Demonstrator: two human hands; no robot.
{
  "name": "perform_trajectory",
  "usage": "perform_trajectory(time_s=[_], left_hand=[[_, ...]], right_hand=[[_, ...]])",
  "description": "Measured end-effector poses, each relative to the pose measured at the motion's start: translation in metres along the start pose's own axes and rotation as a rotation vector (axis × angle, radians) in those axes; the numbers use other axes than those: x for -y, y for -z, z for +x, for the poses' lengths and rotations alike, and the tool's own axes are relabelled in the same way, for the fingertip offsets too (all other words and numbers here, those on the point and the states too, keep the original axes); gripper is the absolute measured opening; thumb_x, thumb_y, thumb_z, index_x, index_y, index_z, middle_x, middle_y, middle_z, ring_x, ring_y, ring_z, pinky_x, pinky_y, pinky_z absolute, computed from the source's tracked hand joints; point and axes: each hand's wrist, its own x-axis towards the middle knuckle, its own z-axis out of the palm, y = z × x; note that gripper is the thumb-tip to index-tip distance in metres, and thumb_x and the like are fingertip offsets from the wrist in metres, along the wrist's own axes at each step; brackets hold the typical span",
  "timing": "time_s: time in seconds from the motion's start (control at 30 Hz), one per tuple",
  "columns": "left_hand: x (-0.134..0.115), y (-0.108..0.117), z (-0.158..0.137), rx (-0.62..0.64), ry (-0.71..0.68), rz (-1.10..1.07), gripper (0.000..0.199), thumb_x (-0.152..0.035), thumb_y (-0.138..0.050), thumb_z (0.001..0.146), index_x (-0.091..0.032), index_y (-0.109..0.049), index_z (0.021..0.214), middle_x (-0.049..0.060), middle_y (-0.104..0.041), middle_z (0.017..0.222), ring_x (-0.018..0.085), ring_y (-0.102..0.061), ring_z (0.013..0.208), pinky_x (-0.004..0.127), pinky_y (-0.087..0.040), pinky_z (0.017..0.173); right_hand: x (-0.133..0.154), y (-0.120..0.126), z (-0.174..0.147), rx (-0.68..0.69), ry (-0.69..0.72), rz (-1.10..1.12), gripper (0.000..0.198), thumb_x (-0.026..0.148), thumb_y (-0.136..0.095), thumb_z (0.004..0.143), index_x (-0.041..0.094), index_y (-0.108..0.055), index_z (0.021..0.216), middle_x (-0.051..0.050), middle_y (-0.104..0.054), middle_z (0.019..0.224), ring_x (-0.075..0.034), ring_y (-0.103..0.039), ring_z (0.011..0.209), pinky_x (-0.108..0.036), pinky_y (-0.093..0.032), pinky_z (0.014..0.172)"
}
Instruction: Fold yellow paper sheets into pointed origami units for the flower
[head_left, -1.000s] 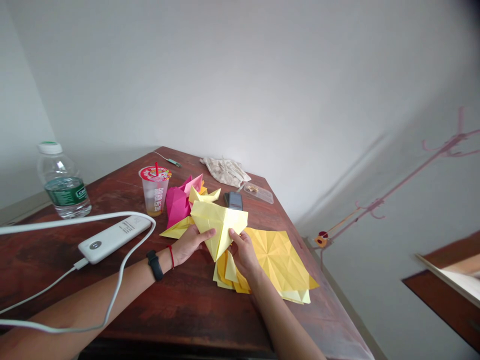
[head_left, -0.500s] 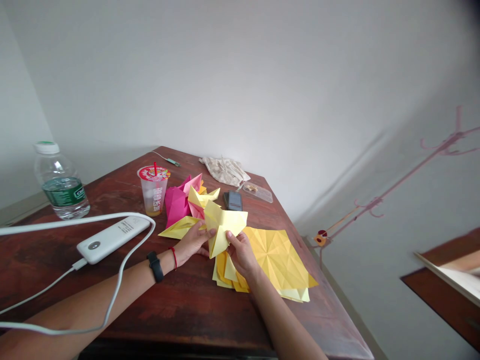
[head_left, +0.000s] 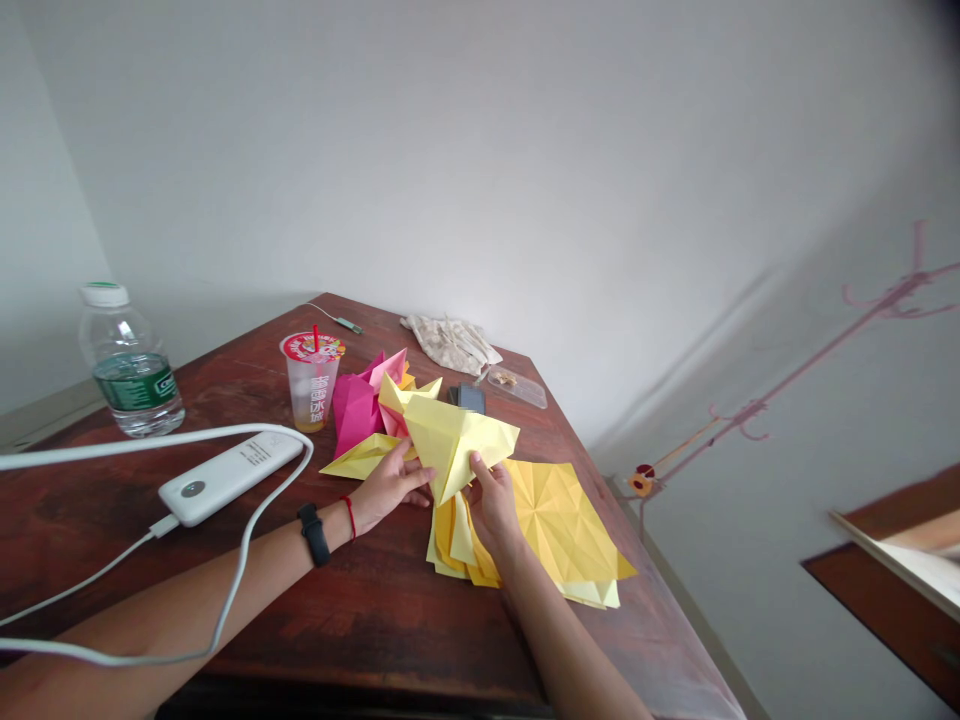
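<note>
Both my hands are on a folded pale yellow paper, raised above the table's middle. My right hand pinches its lower right part, thumb across the front. At the lower left edge is my left hand, its thumb tip against the paper; its other fingers are partly hidden. A flat yellow folded piece lies beside the left hand. Behind are magenta folded paper and another pale yellow folded piece. Creased yellow sheets lie stacked beneath and right of my right hand.
A water bottle and a cup with a red straw stand at left. A white power bank trails a looping cable over my left forearm. Farther back are a dark device, a clear tray and a crumpled cloth.
The folded paper has turned and spread wider to the right in my hands, showing a broader face. My right hand has shifted slightly right. The view has moved a little.
</note>
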Motion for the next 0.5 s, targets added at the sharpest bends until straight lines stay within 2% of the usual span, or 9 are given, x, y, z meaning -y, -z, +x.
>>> perform_trajectory(time_s=[0.2, 0.37, 0.5], left_hand=[[-0.007, 0.000, 0.001, -0.051, -0.021, -0.027, 0.062, -0.043, -0.086, 0.069, -0.017, -0.059, 0.119, 0.007, -0.076, 0.092, 0.019, -0.071, 0.072, 0.026, -0.055, 0.061], [-0.002, 0.003, 0.003, -0.064, -0.056, 0.118, 0.053, -0.041, -0.087, 0.065, -0.012, -0.066, 0.105, 0.007, -0.075, 0.081, 0.018, -0.069, 0.065, 0.025, -0.054, 0.055], [0.006, 0.004, 0.002, -0.039, -0.007, 0.245, 0.046, -0.039, -0.088, 0.064, -0.012, -0.068, 0.095, 0.007, -0.073, 0.073, 0.019, -0.070, 0.062, 0.025, -0.053, 0.052]], right_hand=[[0.002, -0.003, -0.007, 0.165, -0.106, -0.035, 0.047, 0.036, -0.084, 0.070, 0.019, -0.069, 0.111, -0.009, -0.075, 0.110, -0.027, -0.070, 0.095, -0.033, -0.059, 0.071], [0.001, -0.004, -0.006, 0.095, -0.052, -0.101, 0.044, 0.037, -0.083, 0.072, 0.019, -0.071, 0.110, -0.009, -0.077, 0.100, -0.026, -0.071, 0.088, -0.034, -0.059, 0.070], [-0.001, -0.002, -0.005, 0.089, -0.014, -0.170, 0.036, 0.040, -0.081, 0.075, 0.016, -0.074, 0.102, -0.008, -0.077, 0.090, -0.024, -0.071, 0.081, -0.034, -0.057, 0.070]])
